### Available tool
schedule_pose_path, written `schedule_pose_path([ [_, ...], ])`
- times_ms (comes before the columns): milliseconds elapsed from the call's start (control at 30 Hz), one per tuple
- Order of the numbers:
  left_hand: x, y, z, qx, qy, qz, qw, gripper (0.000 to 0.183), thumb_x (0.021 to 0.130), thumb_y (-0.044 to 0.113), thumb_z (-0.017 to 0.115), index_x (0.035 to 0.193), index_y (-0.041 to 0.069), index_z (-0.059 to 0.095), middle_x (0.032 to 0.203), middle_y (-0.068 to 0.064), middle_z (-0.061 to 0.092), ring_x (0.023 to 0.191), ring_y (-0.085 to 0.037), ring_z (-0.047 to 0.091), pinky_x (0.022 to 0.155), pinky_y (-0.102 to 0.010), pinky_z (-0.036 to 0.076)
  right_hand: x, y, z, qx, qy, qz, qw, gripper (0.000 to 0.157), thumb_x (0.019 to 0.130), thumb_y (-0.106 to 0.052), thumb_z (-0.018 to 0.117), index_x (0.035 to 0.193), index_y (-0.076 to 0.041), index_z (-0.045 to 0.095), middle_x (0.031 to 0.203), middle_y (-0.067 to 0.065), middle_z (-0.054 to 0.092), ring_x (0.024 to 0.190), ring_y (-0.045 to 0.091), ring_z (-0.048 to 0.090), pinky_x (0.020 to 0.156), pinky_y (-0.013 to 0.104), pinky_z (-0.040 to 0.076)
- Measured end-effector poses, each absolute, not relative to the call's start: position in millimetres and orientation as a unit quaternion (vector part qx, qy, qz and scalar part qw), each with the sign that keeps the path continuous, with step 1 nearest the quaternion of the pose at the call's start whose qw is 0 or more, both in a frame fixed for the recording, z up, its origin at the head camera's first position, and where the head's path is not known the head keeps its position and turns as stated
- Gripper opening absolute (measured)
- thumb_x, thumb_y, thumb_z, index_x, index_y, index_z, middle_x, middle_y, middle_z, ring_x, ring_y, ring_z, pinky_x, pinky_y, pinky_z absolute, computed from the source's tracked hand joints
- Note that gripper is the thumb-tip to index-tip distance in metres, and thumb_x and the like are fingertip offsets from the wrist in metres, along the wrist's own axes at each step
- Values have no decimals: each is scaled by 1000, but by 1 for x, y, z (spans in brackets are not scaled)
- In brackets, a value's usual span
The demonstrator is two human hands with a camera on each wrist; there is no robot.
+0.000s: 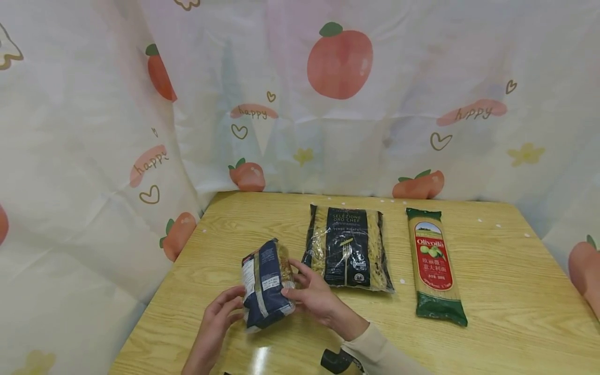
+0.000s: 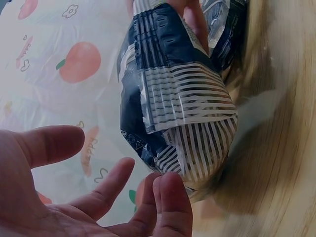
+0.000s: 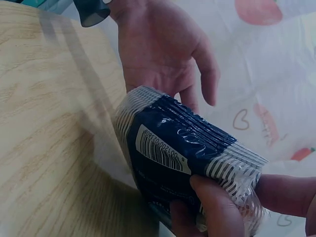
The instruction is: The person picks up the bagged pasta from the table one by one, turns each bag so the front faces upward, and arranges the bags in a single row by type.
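Observation:
A dark blue pasta bag point(image 1: 262, 291) with striped clear ends is tilted above the near left part of the table. My right hand point(image 1: 316, 297) grips its right end, thumb on one face and fingers on the other, as the right wrist view shows with the bag point(image 3: 168, 148) and its barcode. At the bag's left side is my left hand point(image 1: 217, 317), its fingers spread and loosely bent. In the left wrist view the left hand point(image 2: 108, 202) has its fingertips right at the bag's lower striped end, with the thumb apart from it.
Behind the hands lies a large black and clear bag of penne point(image 1: 347, 250). To its right is a green and red spaghetti pack point(image 1: 433, 265), lengthwise on the wooden table point(image 1: 506, 291). A printed curtain point(image 1: 290, 140) hangs along the back and left edges. White specks dot the tabletop.

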State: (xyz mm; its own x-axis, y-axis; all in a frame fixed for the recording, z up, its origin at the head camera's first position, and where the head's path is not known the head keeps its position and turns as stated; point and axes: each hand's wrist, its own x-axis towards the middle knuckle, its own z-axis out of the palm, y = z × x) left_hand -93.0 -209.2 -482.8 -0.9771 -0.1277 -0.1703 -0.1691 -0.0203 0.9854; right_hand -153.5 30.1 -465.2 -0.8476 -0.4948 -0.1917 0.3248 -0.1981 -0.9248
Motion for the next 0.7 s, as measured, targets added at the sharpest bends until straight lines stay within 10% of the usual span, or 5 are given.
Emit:
schedule_pose_path([
  [700, -90, -201, -488, -74, 713, 696, 37, 48, 106, 22, 54, 147, -3, 48, 147, -27, 52, 110, -10, 63, 94, -33, 56, -150, 21, -449, -160, 662, -705, 197, 73, 96, -1, 67, 161, -8, 33, 162, 31, 34, 110, 41, 71, 69, 43, 62],
])
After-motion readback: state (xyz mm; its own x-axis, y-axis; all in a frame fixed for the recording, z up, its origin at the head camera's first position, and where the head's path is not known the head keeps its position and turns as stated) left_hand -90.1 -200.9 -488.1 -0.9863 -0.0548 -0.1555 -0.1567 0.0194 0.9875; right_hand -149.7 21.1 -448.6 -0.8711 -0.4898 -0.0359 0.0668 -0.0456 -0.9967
